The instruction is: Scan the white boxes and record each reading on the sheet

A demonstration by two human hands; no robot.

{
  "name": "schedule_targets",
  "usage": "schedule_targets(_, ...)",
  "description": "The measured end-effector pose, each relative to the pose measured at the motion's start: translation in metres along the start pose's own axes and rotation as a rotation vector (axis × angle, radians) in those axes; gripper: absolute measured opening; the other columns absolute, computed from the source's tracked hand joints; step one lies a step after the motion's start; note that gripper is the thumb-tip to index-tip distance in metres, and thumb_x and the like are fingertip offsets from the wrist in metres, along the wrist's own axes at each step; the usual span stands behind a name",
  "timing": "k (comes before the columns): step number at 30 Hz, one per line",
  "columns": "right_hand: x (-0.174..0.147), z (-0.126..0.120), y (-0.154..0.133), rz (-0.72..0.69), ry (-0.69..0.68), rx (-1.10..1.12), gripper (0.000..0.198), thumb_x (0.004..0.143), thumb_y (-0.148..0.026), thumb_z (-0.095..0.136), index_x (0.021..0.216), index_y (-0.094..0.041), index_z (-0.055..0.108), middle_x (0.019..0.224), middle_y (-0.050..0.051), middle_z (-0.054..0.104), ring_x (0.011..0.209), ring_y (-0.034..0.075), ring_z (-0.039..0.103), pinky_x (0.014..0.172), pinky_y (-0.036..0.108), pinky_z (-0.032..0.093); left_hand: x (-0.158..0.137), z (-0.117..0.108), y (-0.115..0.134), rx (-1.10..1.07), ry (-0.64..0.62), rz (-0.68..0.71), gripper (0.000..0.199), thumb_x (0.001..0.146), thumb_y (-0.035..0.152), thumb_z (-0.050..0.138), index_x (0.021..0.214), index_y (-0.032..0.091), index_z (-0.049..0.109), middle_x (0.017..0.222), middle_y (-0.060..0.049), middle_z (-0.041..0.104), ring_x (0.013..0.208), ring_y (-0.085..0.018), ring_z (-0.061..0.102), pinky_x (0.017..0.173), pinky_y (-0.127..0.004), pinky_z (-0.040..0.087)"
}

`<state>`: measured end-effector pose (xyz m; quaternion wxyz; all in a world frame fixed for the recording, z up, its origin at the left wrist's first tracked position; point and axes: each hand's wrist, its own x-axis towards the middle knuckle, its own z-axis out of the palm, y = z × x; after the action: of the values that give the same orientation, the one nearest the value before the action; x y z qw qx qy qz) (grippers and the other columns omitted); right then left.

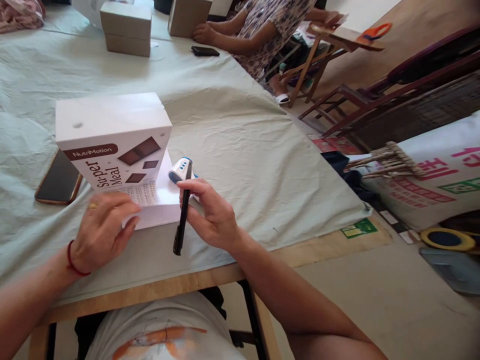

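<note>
My right hand pinches a black pen between thumb and fingers, its clip end tilted toward me. Just behind the pen sits a small white and blue device, partly hidden by that hand. A white box printed "NutriMotion Su-per Meal" stands on the table to the left. At its foot lies a white sheet or flap; whether it joins the box I cannot tell. My left hand rests by the box's lower front, fingers bent and apart, with nothing visible in them.
A phone lies left of the box on the pale tablecloth. Cardboard boxes and another phone are at the far side, where a person's hand touches a box. Wooden chairs stand off to the right.
</note>
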<state>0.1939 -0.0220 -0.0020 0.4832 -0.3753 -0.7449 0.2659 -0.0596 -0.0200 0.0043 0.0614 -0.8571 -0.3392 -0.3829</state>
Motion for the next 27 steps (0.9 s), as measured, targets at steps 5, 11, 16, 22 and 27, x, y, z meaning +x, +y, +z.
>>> schedule_targets(5,-0.008,0.009,0.001,0.031,0.178,0.167,0.023,0.094,-0.046,0.06,0.107,-0.028,0.056,0.081,0.001,0.058,0.078,0.02,0.059,0.082,0.042,0.054,-0.005,0.012,0.009,-0.096,-0.331,0.084,0.03,0.102,0.024,0.046,0.127,0.012,0.057,0.109,-0.014,0.068,0.093,-0.025,0.067,0.079,-0.038,0.057)
schedule_targets(11,-0.006,0.014,-0.013,0.115,0.072,0.261,0.038,0.097,-0.054,0.046,0.117,-0.027,0.064,0.082,0.004,0.063,0.079,0.021,0.062,0.079,0.042,0.055,-0.01,0.017,0.009,-0.136,-0.469,0.192,0.028,0.102,0.025,0.046,0.12,0.013,0.064,0.12,-0.015,0.068,0.095,-0.025,0.065,0.081,-0.041,0.057)
schedule_targets(16,-0.004,0.032,-0.012,0.358,-0.021,0.37,0.018,0.089,-0.033,0.055,0.102,-0.025,0.065,0.083,0.001,0.067,0.078,0.018,0.064,0.078,0.037,0.056,-0.01,0.019,0.011,-0.088,-0.523,0.231,0.029,0.101,0.025,0.05,0.124,0.012,0.062,0.119,-0.014,0.068,0.094,-0.026,0.064,0.077,-0.042,0.057)
schedule_targets(22,-0.005,0.036,0.003,0.464,0.035,0.157,0.006,0.071,-0.025,0.059,0.077,-0.024,0.059,0.069,-0.001,0.064,0.063,0.015,0.058,0.063,0.031,0.052,-0.008,0.016,0.011,-0.061,-0.478,0.252,0.026,0.102,0.023,0.047,0.114,0.01,0.066,0.116,-0.013,0.07,0.092,-0.025,0.064,0.077,-0.039,0.058)
schedule_targets(27,-0.008,0.035,0.006,0.416,0.042,0.064,0.006,0.07,-0.028,0.058,0.067,-0.025,0.054,0.059,-0.003,0.056,0.054,0.013,0.049,0.057,0.03,0.046,-0.006,0.015,0.011,-0.075,-0.412,0.241,0.03,0.104,0.021,0.042,0.11,0.008,0.068,0.109,-0.013,0.072,0.088,-0.024,0.064,0.076,-0.039,0.059)
